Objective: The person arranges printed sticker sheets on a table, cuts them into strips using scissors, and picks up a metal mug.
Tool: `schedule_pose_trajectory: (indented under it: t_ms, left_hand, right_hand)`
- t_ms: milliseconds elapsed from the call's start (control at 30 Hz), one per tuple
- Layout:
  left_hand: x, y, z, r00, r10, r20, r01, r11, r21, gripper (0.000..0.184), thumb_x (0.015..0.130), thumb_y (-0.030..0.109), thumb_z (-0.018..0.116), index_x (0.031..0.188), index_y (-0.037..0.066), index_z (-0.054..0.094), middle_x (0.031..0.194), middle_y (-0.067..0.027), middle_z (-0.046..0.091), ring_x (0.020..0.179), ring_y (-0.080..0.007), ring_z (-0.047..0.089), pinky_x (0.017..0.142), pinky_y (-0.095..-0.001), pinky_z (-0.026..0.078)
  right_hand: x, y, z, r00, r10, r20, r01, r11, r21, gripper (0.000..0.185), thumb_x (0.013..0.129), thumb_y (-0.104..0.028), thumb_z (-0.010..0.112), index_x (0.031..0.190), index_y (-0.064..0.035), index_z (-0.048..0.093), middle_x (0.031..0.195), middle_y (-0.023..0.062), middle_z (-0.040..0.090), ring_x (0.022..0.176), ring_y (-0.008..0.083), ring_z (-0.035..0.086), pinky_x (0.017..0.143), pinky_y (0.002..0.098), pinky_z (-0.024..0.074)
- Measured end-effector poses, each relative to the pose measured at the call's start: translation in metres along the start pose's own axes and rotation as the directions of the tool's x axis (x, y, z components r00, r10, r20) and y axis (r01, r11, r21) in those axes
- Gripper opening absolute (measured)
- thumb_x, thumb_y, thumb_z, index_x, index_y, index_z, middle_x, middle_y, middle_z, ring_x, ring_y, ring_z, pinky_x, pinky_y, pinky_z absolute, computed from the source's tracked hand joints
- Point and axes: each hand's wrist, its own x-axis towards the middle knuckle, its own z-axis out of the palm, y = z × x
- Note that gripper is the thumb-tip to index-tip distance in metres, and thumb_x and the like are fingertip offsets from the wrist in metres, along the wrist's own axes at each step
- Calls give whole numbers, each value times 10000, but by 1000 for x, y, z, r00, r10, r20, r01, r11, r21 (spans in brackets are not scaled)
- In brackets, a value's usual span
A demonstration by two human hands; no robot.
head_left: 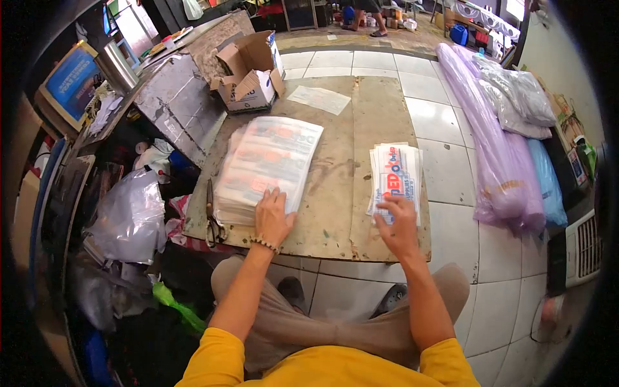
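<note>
On the low wooden table (329, 213) lies a thick stack of pale, translucent printed sheets (274, 151) with faint orange and blue lettering. My left hand (274, 216), a beaded bracelet at its wrist, rests flat on the near end of this stack, fingers extended. To the right is a smaller, narrower pile of white sheets (394, 169) printed in red and blue. Over the near part of that pile is my right hand (398, 226), fingers apart and slightly bent. Whether its fingertips touch the top sheet, I cannot tell.
Scissors (214, 222) lie at the table's left edge. A single pale sheet (319, 99) and an open cardboard box (248, 74) are toward the back. Long purple plastic-wrapped rolls (500, 155) lie on the tiled floor at right. Clear plastic bags (129, 219) crowd the left side.
</note>
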Motion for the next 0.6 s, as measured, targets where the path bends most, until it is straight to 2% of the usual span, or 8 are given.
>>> schedule_pose_trajectory:
  t_ms: [33, 133, 233, 333, 367, 467, 533, 600]
  left_hand:
    - [-3, -2, -2, 1000, 16, -14, -16, 1000, -5, 478, 795, 259, 755, 1151, -41, 650, 1291, -261, 595, 1205, -452, 549, 1030, -469, 445]
    - [-8, -3, -8, 999, -21, 41, 24, 996, -88, 386, 808, 226, 736, 1097, -25, 677, 1290, -237, 603, 1210, -435, 553, 1004, -467, 469]
    - [-5, 1, -27, 988, 40, 150, -32, 998, -54, 293, 834, 193, 698, 1038, -16, 692, 1265, -204, 628, 1192, -415, 570, 971, -455, 495]
    - [-11, -17, -7, 989, 136, 60, -138, 990, 35, 227, 846, 173, 661, 961, -20, 690, 1217, -185, 657, 1138, -410, 603, 930, -443, 521]
    - [-12, -21, -5, 969, 225, -107, -226, 974, 3, 172, 806, 130, 564, 794, 2, 677, 966, -182, 678, 900, -390, 651, 785, -470, 548]
    - [-9, -24, -31, 985, 170, -8, -169, 972, -163, 154, 789, 118, 574, 726, 25, 679, 837, -161, 675, 815, -361, 656, 725, -467, 537]
    - [12, -52, -37, 962, 176, -208, -165, 984, 69, 166, 793, 132, 582, 687, 44, 675, 765, -145, 667, 767, -352, 654, 687, -446, 530]
    - [30, -57, -89, 921, 67, -383, -35, 995, 91, 131, 810, 112, 599, 745, 42, 688, 812, -134, 679, 769, -339, 659, 692, -429, 533]
  right_hand:
    - [-5, -7, 3, 999, -18, 35, 17, 1000, 24, 218, 750, -110, 751, 958, -53, 718, 1072, 125, 639, 1019, 321, 569, 914, 444, 436]
    - [-15, -23, 12, 985, -65, 157, 51, 994, 94, 184, 760, -107, 748, 932, -51, 716, 1045, 111, 654, 1002, 313, 581, 901, 428, 446]
    - [-24, -26, 23, 952, -148, 268, 113, 983, 141, 168, 774, -106, 742, 928, -48, 710, 1021, 114, 660, 991, 315, 587, 887, 415, 454]
    - [-30, -30, 28, 923, -201, 329, 154, 974, 165, 171, 777, -102, 743, 933, -43, 706, 1006, 113, 661, 988, 316, 589, 884, 416, 458]
    - [-31, -29, 28, 917, -217, 335, 170, 972, 163, 174, 777, -101, 743, 936, -41, 705, 1000, 113, 661, 987, 316, 590, 883, 417, 459]
    - [-30, -26, 27, 911, -225, 347, 162, 966, 201, 200, 780, -94, 742, 968, -43, 699, 1009, 114, 657, 981, 322, 592, 875, 420, 465]
    - [-29, -29, 27, 917, -212, 339, 152, 969, 193, 219, 779, -87, 744, 989, -47, 696, 1007, 111, 655, 975, 325, 591, 867, 417, 468]
    - [-32, -29, 23, 918, -195, 345, 139, 974, 180, 265, 782, -87, 748, 1037, -47, 689, 1051, 123, 645, 991, 331, 593, 879, 418, 471]
